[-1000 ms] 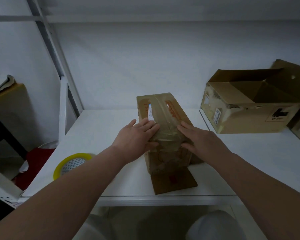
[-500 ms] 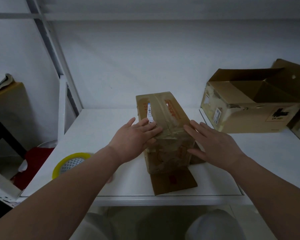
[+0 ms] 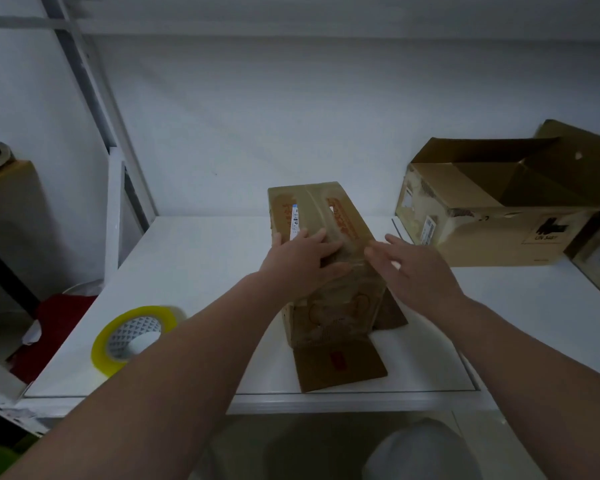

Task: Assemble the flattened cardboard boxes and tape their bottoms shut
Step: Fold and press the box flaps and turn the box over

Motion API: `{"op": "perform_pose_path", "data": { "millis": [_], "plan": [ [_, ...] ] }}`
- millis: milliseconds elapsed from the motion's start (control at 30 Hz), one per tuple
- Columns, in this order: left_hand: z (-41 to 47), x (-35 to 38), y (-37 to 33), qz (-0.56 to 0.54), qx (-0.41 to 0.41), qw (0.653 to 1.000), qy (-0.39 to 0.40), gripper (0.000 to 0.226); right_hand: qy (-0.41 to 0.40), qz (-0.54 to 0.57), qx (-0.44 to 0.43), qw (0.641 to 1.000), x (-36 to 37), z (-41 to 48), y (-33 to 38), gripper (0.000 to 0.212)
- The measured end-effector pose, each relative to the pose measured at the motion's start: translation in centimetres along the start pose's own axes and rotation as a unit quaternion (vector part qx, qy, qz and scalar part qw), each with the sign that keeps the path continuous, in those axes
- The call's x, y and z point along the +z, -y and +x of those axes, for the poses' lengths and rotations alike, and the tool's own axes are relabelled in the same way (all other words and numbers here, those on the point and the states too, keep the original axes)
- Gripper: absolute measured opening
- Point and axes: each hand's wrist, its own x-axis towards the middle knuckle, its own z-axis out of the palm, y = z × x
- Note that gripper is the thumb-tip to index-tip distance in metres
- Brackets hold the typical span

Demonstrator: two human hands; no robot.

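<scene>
The box (image 3: pixel 329 216) stands mid-table with its taped bottom up, and my left hand (image 3: pixel 300 263) still presses flat on the seam, fingers straight. My right hand (image 3: pixel 420 268) has lifted off the tape and hovers just right of it, fingers spread. I judge this bottom sealed.

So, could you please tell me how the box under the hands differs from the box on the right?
The small box has its upward face closed and taped; the large box gapes open, flaps loose. The small box has the left hand flat on it; the large box is untouched. Both are worn brown cardboard.
</scene>
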Motion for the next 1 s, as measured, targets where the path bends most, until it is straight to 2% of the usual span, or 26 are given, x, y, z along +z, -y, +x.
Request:
{"op": "perform_pose_path", "data": {
  "millis": [33,100,167,500,633,767,933,1000],
  "plan": [
    [0.0,0.1,0.1,0.003,-0.003,1.000,-0.001,0.057,0.021,0.021,0.010,1.000,-0.2,0.8,0.3,0.052],
    [-0.1,0.3,0.5,0.012,-0.003,1.000,-0.003,0.059,0.077,-0.018,-0.031,0.996,-0.3,2.0,0.8,0.042],
    [-0.1,0.5,0.8,0.029,-0.001,1.000,-0.001,0.062,0.127,-0.051,-0.066,0.988,0.0,2.5,1.2,0.044],
    [-0.1,1.2,0.1,0.066,-0.003,0.998,-0.010,0.072,0.078,-0.113,-0.153,0.979,2.5,2.0,-0.7,0.057],
    [-0.5,1.0,0.9,0.045,0.022,0.999,0.005,0.069,0.103,-0.105,-0.175,0.973,2.0,1.9,-1.5,0.059],
    [-1.4,0.5,2.5,0.034,0.050,0.998,0.019,0.065,0.114,-0.080,-0.144,0.980,1.1,1.6,-2.4,0.054],
    [-3.1,0.1,4.6,-0.001,0.061,0.998,0.022,0.056,0.194,-0.164,-0.135,0.958,-0.4,1.7,-2.5,0.051],
    [-3.5,0.2,4.9,-0.027,0.056,0.998,0.015,0.054,0.199,-0.172,-0.154,0.952,-0.8,1.5,-2.4,0.056]
  ]
}}
